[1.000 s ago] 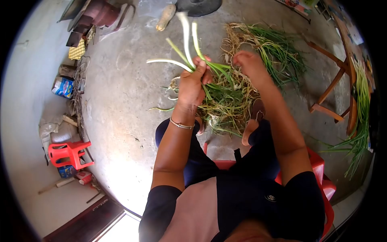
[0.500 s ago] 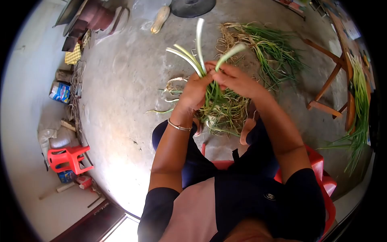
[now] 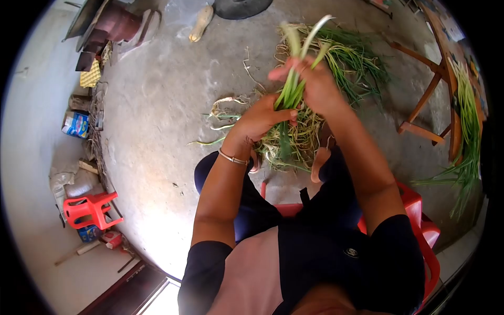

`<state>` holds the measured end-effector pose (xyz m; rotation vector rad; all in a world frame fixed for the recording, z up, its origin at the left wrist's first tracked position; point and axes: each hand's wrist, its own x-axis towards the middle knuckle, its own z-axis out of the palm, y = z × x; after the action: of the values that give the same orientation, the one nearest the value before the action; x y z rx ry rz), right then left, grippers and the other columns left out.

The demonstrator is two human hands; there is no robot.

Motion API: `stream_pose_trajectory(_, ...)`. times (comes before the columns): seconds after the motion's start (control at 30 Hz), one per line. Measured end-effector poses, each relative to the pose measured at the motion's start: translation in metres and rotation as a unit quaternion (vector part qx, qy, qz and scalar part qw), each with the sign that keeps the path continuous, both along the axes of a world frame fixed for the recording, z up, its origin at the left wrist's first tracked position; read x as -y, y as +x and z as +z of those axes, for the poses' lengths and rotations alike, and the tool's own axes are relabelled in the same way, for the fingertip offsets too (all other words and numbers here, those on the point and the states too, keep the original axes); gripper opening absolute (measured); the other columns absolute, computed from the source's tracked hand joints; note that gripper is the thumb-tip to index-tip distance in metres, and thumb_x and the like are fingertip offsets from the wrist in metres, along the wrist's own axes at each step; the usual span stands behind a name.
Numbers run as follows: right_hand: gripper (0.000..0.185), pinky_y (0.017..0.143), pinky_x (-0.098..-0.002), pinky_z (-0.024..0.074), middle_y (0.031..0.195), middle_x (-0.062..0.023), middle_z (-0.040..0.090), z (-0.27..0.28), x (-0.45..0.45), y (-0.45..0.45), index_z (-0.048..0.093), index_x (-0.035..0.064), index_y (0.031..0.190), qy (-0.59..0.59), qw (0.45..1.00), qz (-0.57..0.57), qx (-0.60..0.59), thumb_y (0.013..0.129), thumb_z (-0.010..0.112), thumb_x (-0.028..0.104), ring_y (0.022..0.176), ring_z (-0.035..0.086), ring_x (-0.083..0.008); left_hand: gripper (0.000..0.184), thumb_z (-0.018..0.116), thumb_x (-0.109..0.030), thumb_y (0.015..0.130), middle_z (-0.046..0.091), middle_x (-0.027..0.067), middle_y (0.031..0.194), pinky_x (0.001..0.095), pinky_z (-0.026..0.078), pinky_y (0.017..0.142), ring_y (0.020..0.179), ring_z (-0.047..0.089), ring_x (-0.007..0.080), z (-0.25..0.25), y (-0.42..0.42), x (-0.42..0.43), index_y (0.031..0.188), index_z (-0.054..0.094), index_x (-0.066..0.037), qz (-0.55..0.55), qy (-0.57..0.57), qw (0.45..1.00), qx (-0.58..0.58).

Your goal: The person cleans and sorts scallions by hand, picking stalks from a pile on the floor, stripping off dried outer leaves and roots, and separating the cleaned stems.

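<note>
Several green onions with white stems stand upright between my hands, white ends up. My left hand is around their lower green part, thumb across the front. Higher up, my right hand is closed round the white stems, slightly blurred. Below them, a heap of yellowish peeled leaves lies on the floor between my feet. Behind my right hand is a pile of green onions with roots. A few loose stalks lie left of the heap.
A wooden frame stands at the right, with long green onions on the surface beside it. A squash and a dark round lid are at the top. A small red chair is by the left wall.
My right hand came in from the right and closed on the stems. The bunch has shifted right and is more tightly gathered. My left hand has moved slightly lower along it.
</note>
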<state>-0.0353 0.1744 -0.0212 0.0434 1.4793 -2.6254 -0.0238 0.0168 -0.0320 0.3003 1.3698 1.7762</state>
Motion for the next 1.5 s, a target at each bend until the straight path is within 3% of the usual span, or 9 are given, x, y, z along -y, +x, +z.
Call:
stream_pose_trajectory(0.13, 0.014, 0.057, -0.0272, 0.0426, 0.068, -0.0033, 0.043, 0.022, -0.066, -0.022, 0.044, 0.0007, 0.093, -0.200, 0.954, -0.223, 0.004, 0.091, 0.040, 0.014, 0.055, 0.041, -0.0114, 0.020, 0.056, -0.016, 0.084, 0.052, 0.0017, 0.076, 0.0247, 0.042, 0.064, 0.066, 0.049, 0.0110, -0.007, 0.001, 0.001, 0.097, 0.053, -0.001, -0.109, -0.029, 0.993, -0.021)
stream_pose_trajectory(0.37, 0.023, 0.049, -0.0245, 0.0305, 0.062, 0.0004, 0.033, 0.072, -0.200, 0.022, 0.041, 0.0036, 0.081, -0.232, 0.924, -0.266, -0.148, 0.094, 0.032, 0.020, 0.050, 0.028, -0.0096, 0.023, 0.049, -0.025, 0.090, 0.035, -0.0038, 0.064, 0.0274, 0.042, 0.066, 0.059, 0.037, 0.0075, 0.008, 0.004, -0.005, 0.091, 0.051, -0.002, -0.157, 0.119, 0.971, 0.132)
stream_pose_trajectory(0.77, 0.017, 0.047, -0.0230, 0.0293, 0.058, -0.0002, 0.031, 0.167, -0.297, 0.119, 0.038, 0.0042, 0.072, -0.182, 0.898, -0.284, -0.284, 0.088, 0.037, 0.010, 0.048, 0.029, -0.0102, 0.025, 0.046, -0.025, 0.090, 0.036, -0.0045, 0.056, 0.0271, 0.043, 0.064, 0.055, 0.039, 0.0066, 0.020, 0.014, -0.001, 0.089, 0.055, -0.001, -0.202, 0.047, 0.978, -0.034)
stream_pose_trajectory(1.13, 0.027, 0.042, -0.0180, 0.0226, 0.064, 0.0024, 0.029, 0.293, -0.219, 0.296, 0.046, -0.0060, 0.104, 0.198, 0.714, -0.573, -0.350, 0.088, 0.049, 0.015, 0.049, 0.024, -0.0035, 0.026, 0.053, -0.014, 0.084, 0.058, 0.0042, 0.077, 0.0244, 0.046, 0.065, 0.072, 0.056, 0.0114, -0.030, 0.006, 0.017, 0.106, 0.055, -0.001, -0.164, -0.269, 0.867, -0.387)
stream_pose_trajectory(1.23, 0.027, 0.042, -0.0175, 0.0202, 0.063, 0.0032, 0.032, 0.321, -0.225, 0.295, 0.050, -0.0042, 0.104, 0.316, 0.705, -0.570, -0.281, 0.087, 0.052, 0.017, 0.049, 0.024, -0.0017, 0.027, 0.054, -0.015, 0.083, 0.059, 0.0052, 0.080, 0.0263, 0.047, 0.067, 0.072, 0.057, 0.0128, -0.030, 0.003, 0.007, 0.105, 0.056, -0.001, -0.147, -0.208, 0.941, -0.224)
stream_pose_trajectory(1.4, 0.033, 0.053, -0.0302, 0.0416, 0.062, -0.0040, 0.055, 0.337, -0.309, 0.232, 0.059, 0.0043, 0.097, 0.811, 0.373, -0.450, -0.020, 0.084, 0.055, 0.034, 0.057, 0.053, -0.0152, 0.029, 0.055, -0.016, 0.084, 0.060, 0.0063, 0.084, 0.0260, 0.047, 0.068, 0.074, 0.057, 0.0138, -0.018, 0.009, -0.008, 0.109, 0.054, -0.003, -0.150, -0.179, 0.956, -0.178)
stream_pose_trajectory(1.43, 0.012, 0.049, -0.0215, 0.0349, 0.062, 0.0030, 0.049, 0.333, -0.295, 0.222, 0.056, 0.0051, 0.084, 0.753, 0.444, -0.482, -0.047, 0.085, 0.053, 0.017, 0.057, 0.044, -0.0046, 0.029, 0.055, -0.016, 0.083, 0.059, 0.0060, 0.083, 0.0261, 0.048, 0.067, 0.072, 0.056, 0.0135, -0.021, 0.008, -0.010, 0.107, 0.055, -0.001, -0.148, -0.180, 0.956, -0.178)
stream_pose_trajectory(1.47, 0.039, 0.063, -0.0385, 0.0454, 0.072, -0.0141, 0.062, 0.310, -0.384, 0.189, 0.058, 0.0062, 0.100, 0.866, 0.272, -0.420, -0.017, 0.082, 0.055, 0.040, 0.069, 0.061, -0.0275, 0.028, 0.054, -0.016, 0.082, 0.059, 0.0058, 0.082, 0.0263, 0.049, 0.066, 0.070, 0.056, 0.0132, -0.024, 0.007, -0.011, 0.106, 0.056, 0.000, -0.145, -0.180, 0.957, -0.177)
stream_pose_trajectory(1.5, 0.040, 0.072, -0.0434, 0.0454, 0.085, -0.0183, 0.062, 0.300, -0.386, 0.168, 0.057, 0.0076, 0.103, 0.878, 0.277, -0.384, 0.069, 0.081, 0.054, 0.041, 0.080, 0.059, -0.0355, 0.029, 0.055, -0.017, 0.082, 0.059, 0.0059, 0.082, 0.0259, 0.047, 0.066, 0.070, 0.056, 0.0131, -0.026, 0.008, -0.011, 0.106, 0.056, 0.000, -0.135, -0.179, 0.962, -0.155)
